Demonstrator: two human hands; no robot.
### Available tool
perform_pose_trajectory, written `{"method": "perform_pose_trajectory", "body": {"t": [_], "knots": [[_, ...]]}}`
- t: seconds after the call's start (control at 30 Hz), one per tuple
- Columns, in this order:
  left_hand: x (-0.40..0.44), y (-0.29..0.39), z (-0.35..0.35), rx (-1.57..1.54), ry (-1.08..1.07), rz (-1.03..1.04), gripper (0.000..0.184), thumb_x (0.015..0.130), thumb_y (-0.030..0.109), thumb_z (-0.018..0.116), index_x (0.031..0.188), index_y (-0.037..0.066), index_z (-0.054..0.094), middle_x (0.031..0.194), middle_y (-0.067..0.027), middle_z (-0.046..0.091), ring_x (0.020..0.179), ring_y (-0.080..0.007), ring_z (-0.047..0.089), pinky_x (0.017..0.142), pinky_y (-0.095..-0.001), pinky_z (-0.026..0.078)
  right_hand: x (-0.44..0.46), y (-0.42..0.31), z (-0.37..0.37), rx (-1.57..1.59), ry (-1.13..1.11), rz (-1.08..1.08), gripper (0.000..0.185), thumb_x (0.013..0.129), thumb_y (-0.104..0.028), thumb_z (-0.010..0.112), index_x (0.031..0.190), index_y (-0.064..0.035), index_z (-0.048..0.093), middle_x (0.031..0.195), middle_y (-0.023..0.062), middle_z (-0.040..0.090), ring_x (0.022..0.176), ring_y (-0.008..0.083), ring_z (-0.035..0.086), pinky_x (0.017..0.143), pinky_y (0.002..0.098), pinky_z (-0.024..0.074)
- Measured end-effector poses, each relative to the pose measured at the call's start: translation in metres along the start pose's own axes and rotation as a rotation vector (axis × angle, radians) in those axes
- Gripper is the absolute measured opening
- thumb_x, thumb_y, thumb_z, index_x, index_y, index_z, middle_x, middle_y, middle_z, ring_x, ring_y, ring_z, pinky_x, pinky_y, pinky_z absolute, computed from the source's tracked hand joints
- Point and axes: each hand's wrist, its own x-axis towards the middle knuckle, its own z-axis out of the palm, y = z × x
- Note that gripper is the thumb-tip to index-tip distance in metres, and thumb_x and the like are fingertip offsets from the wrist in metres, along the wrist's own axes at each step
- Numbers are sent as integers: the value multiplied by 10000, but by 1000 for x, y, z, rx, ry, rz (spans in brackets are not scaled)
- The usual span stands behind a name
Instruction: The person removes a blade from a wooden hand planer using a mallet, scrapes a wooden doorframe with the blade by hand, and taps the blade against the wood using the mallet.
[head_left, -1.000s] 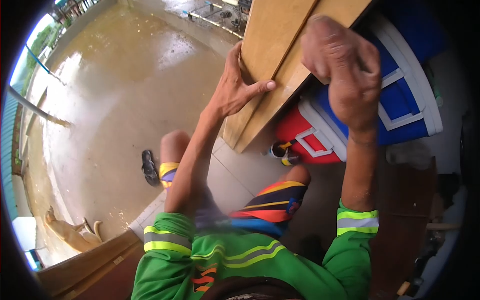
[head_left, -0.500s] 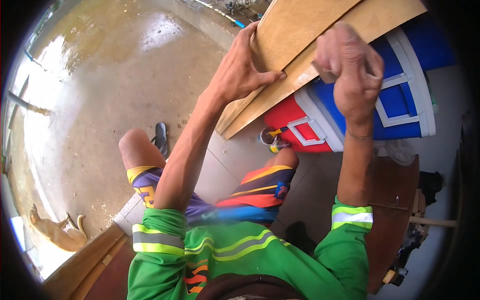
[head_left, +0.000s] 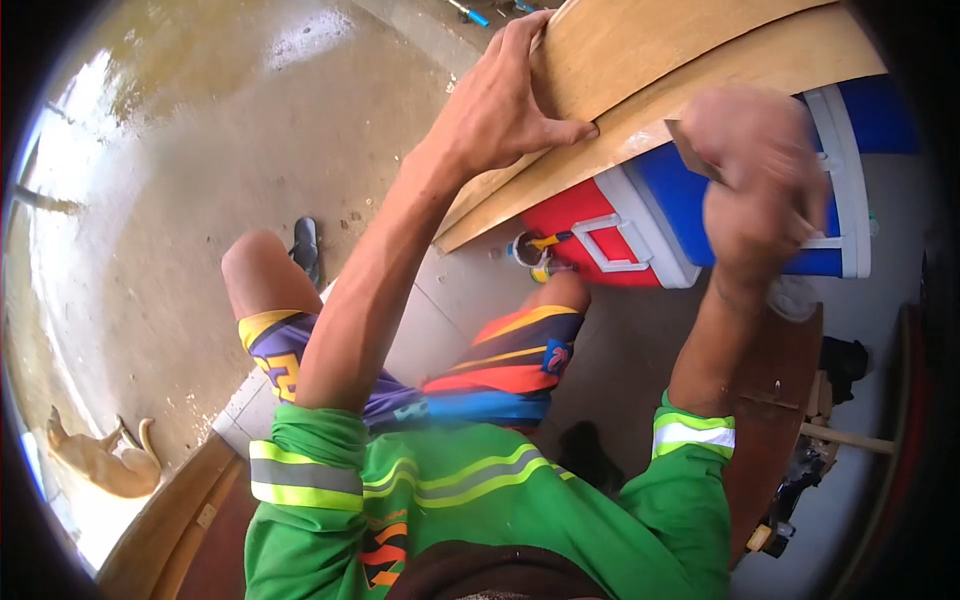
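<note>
A long wooden panel (head_left: 640, 60), light brown with a raised strip along its near side, slants across the top of the view. My left hand (head_left: 505, 105) grips its left edge, with the thumb on the near strip and the fingers over the far side. Just off the panel's lower edge, my right hand (head_left: 755, 165) is closed and blurred by motion. A small flat brown piece (head_left: 692, 150) sticks out of it; its kind is unclear.
Blue (head_left: 670, 195) and red (head_left: 570, 215) coolers with white trim stand under the panel. By my knee are a tub with a yellow-handled brush (head_left: 545, 241) and a small can (head_left: 545, 270). A dog (head_left: 105, 460) lies at left; a slipper (head_left: 305, 250) is on the floor.
My right hand has moved right and down, off the panel's lower edge, with the brown piece still in it. My left hand keeps its hold. The whole view has shifted slightly.
</note>
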Motion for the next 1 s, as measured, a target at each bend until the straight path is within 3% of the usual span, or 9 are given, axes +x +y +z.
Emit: {"method": "perform_pose_trajectory", "body": {"t": [0.13, 0.27, 0.37, 0.47, 0.57, 0.67, 0.83, 0.93, 1.0], "knots": [[6, 10, -9, 26, -64, 28, 1006, 681, 287, 826, 1430, -32, 235, 1375, -263, 408, 1306, -383, 400, 1102, -417, 333, -13, -4, 7, -6, -14, 353, 309, 981, -121, 439, 688, -25, 429, 643, 51, 440, 582, 161, 411, 573, 314, 365], [7, 6, -7, -12, -31, 47, 1021, 664, 282, 831, 1425, -44, 234, 1367, -283, 403, 1305, -381, 401, 1100, -416, 337, -2, 1, -7, 413, -122, 56, 277, 968, -85, 441, 697, -25, 448, 652, 48, 460, 589, 171, 437, 579, 319, 384], [9, 4, -6, 15, -19, 83, 1023, 661, 280, 833, 1424, -45, 234, 1367, -283, 401, 1308, -381, 398, 1101, -417, 335, -15, -1, 4, -74, -14, 280, 260, 961, -73, 455, 710, -27, 505, 675, 43, 488, 601, 178, 456, 555, 309, 381], [6, 4, -5, 32, -12, 91, 1030, 655, 277, 837, 1424, -44, 233, 1370, -280, 399, 1313, -381, 391, 1107, -418, 331, -5, 1, -6, 303, -115, 135, 238, 966, -81, 487, 739, -22, 528, 684, 29, 494, 613, 169, 471, 562, 274, 390], [7, 1, -5, -6, -18, 73, 1036, 650, 273, 839, 1426, -44, 230, 1374, -277, 398, 1320, -380, 385, 1114, -418, 326, -10, 18, 2, -215, -98, -201, 260, 976, -92, 480, 728, -21, 508, 671, 21, 470, 604, 156, 450, 555, 264, 378], [7, 3, -6, 6, -4, 88, 1030, 649, 267, 838, 1424, -44, 235, 1369, -276, 402, 1317, -379, 388, 1113, -416, 327, -5, -2, 16, -49, 2, 202, 310, 983, -98, 465, 680, -31, 465, 631, 9, 424, 561, 150, 397, 520, 286, 344], [3, 6, -7, 11, -19, 50, 1009, 653, 261, 835, 1416, -40, 248, 1350, -277, 418, 1298, -378, 408, 1104, -412, 339, 9, -5, -1, 513, -107, 146, 305, 1000, -103, 432, 700, -48, 435, 638, 2, 355, 583, 113, 349, 538, 260, 316], [6, 4, -5, -9, -18, 80, 1000, 654, 257, 835, 1413, -37, 253, 1339, -277, 427, 1286, -375, 421, 1097, -410, 347, -10, 3, 4, -199, -40, 201, 288, 993, -74, 403, 714, -42, 466, 635, -4, 367, 587, 121, 378, 552, 285, 343], [5, 5, -4, 13, -14, 55, 996, 656, 253, 835, 1412, -37, 254, 1334, -276, 431, 1281, -372, 427, 1093, -409, 352, -6, 5, 5, -19, -51, 141, 282, 988, -64, 396, 716, -43, 468, 629, -9, 365, 583, 115, 375, 557, 281, 342]]}}
